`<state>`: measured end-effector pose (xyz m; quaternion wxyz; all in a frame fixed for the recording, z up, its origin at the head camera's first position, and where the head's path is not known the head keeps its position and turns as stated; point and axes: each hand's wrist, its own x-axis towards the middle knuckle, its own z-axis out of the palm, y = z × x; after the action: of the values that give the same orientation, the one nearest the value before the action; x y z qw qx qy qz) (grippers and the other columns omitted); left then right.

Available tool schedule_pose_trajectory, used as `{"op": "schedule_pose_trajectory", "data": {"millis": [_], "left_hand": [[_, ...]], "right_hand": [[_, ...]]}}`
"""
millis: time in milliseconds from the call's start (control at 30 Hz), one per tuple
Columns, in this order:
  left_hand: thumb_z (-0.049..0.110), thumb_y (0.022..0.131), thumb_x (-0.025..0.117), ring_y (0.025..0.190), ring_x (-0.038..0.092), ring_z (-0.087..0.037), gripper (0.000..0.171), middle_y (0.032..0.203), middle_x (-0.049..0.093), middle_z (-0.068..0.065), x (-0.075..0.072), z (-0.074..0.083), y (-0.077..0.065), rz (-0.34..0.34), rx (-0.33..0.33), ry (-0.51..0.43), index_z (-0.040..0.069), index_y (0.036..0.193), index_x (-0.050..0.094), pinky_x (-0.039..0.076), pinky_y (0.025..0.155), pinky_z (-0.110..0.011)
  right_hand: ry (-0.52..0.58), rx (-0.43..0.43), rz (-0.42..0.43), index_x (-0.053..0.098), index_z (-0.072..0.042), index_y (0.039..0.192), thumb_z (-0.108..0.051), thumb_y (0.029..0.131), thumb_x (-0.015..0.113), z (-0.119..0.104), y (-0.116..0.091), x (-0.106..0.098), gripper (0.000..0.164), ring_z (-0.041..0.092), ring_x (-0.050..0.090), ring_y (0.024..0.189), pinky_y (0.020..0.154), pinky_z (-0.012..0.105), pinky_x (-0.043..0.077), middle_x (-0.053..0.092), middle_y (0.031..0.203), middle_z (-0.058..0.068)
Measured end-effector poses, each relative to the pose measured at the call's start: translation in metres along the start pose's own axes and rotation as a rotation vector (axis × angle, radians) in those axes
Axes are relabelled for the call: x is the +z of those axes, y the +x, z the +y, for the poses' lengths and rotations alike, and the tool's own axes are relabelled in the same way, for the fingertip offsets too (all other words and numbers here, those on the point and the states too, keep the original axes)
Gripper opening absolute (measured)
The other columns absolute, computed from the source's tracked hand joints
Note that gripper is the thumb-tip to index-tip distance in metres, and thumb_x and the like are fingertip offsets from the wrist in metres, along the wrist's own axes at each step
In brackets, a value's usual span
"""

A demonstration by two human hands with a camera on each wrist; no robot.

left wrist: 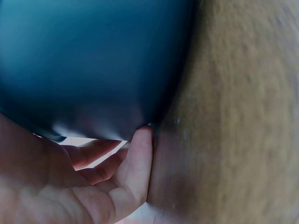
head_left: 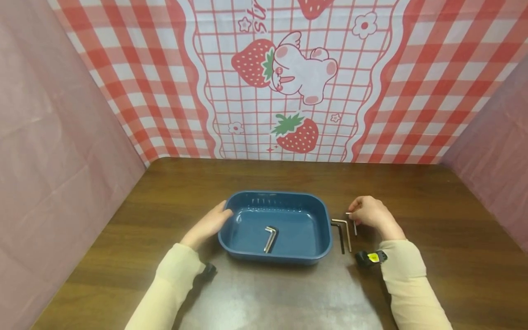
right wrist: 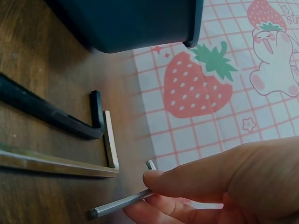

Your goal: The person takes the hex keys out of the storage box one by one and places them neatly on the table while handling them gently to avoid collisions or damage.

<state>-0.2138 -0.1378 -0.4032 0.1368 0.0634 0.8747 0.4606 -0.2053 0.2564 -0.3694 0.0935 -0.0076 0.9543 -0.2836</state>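
My left hand (head_left: 211,223) grips the left end of a blue rectangular tray (head_left: 280,259), thumb over the rim and fingers against the outer wall (left wrist: 103,70). Inside the tray lie a silver hex key (head_left: 269,242) and a dark one (head_left: 276,230), close together. To the right of the tray, my right hand (head_left: 370,211) pinches a small silver hex key (right wrist: 122,204) between thumb and fingers, near its bend. On the table between that hand and the tray lie a black hex key (head_left: 341,238) and a longer brass-toned hex key (head_left: 348,236), side by side.
The brown wooden table (head_left: 185,183) ends at a red-and-white checked backdrop (head_left: 161,91) with strawberry prints. Pink cloth (head_left: 74,137) hangs on both sides. A dark strapped device (head_left: 371,258) with a yellow label sits at my right wrist.
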Motion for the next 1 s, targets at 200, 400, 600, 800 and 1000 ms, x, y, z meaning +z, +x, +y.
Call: {"op": "schedule_pose_trajectory", "data": {"millis": [200, 400, 600, 800, 1000], "left_hand": [[0.02, 0.091, 0.036, 0.122, 0.042, -0.035, 0.047, 0.131, 0.046, -0.02, 0.0006, -0.0006, -0.0004, -0.001, 0.008, -0.011, -0.002, 0.132, 0.037, 0.031, 0.103, -0.05], [0.02, 0.091, 0.035, 0.124, 0.04, -0.035, 0.047, 0.134, 0.044, -0.019, 0.0013, -0.0021, -0.0009, -0.008, 0.012, -0.026, -0.001, 0.133, 0.035, 0.029, 0.104, -0.05], [0.02, 0.091, 0.035, 0.125, 0.039, -0.035, 0.048, 0.135, 0.043, -0.019, 0.0014, -0.0029, -0.0014, -0.007, 0.005, -0.017, -0.001, 0.134, 0.035, 0.028, 0.104, -0.051], [0.021, 0.091, 0.035, 0.123, 0.041, -0.035, 0.047, 0.133, 0.044, -0.019, 0.001, -0.0016, -0.0008, -0.004, 0.003, -0.011, -0.001, 0.133, 0.036, 0.03, 0.103, -0.051], [0.02, 0.091, 0.036, 0.123, 0.042, -0.034, 0.046, 0.132, 0.045, -0.019, 0.0, -0.0009, -0.0011, 0.0, 0.004, -0.018, -0.001, 0.132, 0.037, 0.03, 0.103, -0.05]], "right_hand": [[-0.023, 0.019, -0.016, 0.062, 0.001, 0.087, -0.013, 0.077, 0.062, 0.0034, 0.0014, 0.0021, 0.017, 0.016, 0.056, 0.064, 0.056, 0.03, 0.039, 0.062, 0.069, 0.006], [-0.042, 0.027, -0.024, 0.065, 0.0, 0.082, -0.013, 0.076, 0.063, 0.0071, 0.0032, 0.0043, 0.014, 0.017, 0.054, 0.063, 0.055, 0.029, 0.039, 0.06, 0.066, 0.005], [-0.047, 0.023, 0.001, 0.065, -0.001, 0.081, -0.013, 0.075, 0.064, 0.0099, 0.0043, 0.0074, 0.014, 0.016, 0.054, 0.062, 0.056, 0.029, 0.038, 0.06, 0.063, 0.002], [-0.037, 0.051, -0.015, 0.066, -0.001, 0.078, -0.013, 0.075, 0.064, 0.0078, 0.0033, 0.008, 0.013, 0.013, 0.057, 0.059, 0.054, 0.028, 0.04, 0.061, 0.059, 0.0], [-0.024, 0.087, -0.032, 0.065, 0.0, 0.078, -0.012, 0.077, 0.062, 0.0057, 0.0031, 0.0078, 0.012, 0.013, 0.055, 0.058, 0.052, 0.026, 0.043, 0.06, 0.061, 0.003]]}}
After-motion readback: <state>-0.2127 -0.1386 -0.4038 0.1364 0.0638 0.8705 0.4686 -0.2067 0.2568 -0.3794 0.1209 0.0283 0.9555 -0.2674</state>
